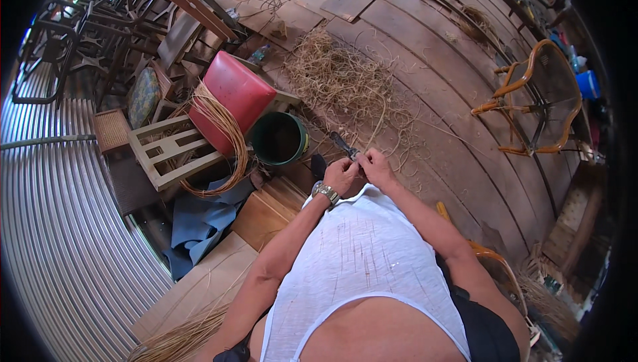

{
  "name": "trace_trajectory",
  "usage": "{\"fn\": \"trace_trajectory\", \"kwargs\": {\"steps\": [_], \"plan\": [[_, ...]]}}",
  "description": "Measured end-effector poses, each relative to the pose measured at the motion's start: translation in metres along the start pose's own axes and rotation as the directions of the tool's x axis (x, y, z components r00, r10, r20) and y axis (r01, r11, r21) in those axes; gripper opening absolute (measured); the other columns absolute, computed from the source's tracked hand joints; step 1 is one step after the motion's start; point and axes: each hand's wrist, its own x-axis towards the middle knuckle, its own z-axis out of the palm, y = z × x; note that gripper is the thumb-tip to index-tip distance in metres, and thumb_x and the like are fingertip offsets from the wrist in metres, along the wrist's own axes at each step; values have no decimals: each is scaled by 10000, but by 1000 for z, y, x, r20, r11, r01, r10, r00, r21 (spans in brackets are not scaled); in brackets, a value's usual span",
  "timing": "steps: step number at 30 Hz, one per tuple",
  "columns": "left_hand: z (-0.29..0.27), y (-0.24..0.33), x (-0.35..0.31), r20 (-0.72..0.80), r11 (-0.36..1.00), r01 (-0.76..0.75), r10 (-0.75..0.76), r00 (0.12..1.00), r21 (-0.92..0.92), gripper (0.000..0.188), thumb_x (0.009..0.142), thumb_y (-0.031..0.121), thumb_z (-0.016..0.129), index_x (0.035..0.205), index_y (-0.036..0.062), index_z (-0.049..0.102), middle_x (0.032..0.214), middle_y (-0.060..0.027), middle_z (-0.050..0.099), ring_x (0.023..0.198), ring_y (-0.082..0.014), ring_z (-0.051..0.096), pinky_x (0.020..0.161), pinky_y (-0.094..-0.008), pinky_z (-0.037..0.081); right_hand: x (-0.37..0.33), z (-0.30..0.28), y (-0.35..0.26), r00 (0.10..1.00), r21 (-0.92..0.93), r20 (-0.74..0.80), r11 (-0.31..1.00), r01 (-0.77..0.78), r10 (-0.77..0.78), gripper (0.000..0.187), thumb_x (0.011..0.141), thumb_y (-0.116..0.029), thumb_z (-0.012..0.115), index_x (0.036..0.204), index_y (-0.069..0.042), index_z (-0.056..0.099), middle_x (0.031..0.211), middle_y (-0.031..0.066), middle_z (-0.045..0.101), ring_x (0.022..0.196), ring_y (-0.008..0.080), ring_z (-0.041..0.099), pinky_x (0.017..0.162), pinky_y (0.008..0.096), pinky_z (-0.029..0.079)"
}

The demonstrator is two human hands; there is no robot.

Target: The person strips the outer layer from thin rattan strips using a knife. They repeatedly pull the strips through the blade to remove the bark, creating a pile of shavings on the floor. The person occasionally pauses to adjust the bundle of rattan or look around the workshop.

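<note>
So both our hands are together just past the shirt hem, with a dark-headed hand tool (344,145) poking out up and left. The right hand (379,170) looks clamped on its near end; the left hand (340,175) is curled right up beside it, and we can't tell what those fingers pinch. Knife? Maybe, it's too small to be sure.

We'd guess the tool is stiff and fairly light, and best held by the near end, fingers clear of the dark head. A pale cane strand (379,124) arcs from the tangled cane pile (339,73) toward the hands; that stuff should be feather-light and springy, probably a bit slick and apt to split if bent hard. We'd take hold close to where it's being handled, not out at the whippy part.

Containers: a dark green bucket (266,134) sits just left of the hands, between them and the red cushion (238,89). Inside it looks dark brown, contents unclear. The blue bucket (587,85) way off right is side-on to us, so no idea what's in it.
</note>
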Motion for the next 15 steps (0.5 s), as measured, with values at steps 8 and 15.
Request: {"fn": "trace_trajectory", "kwargs": {"steps": [8, 15], "plan": [[-32, -4, -16, -145, 980, 130, -152, 978, -154, 432, 896, 454, 611, 749, 47, 624, 625, 17, 556, 585, -55, 469, 531, -246, 393, 18, 25, -36, 988, -158, 147, 987, -20, 44, 390, 843, -385, 664, 692, -41, 561, 539, 67, 576, 450, 142, 584, 423, 298, 447], [-69, 9, -58, -378, 979, 32, -108, 919, -202, 357, 900, 351, 622, 748, 28, 604, 642, -44, 581, 596, -104, 486, 556, -285, 407, 69, 48, -73, 948, -76, 308, 995, -66, 86, 366, 844, -352, 680, 679, -52, 551, 523, 38, 549, 434, 114, 566, 374, 270, 411]]}}
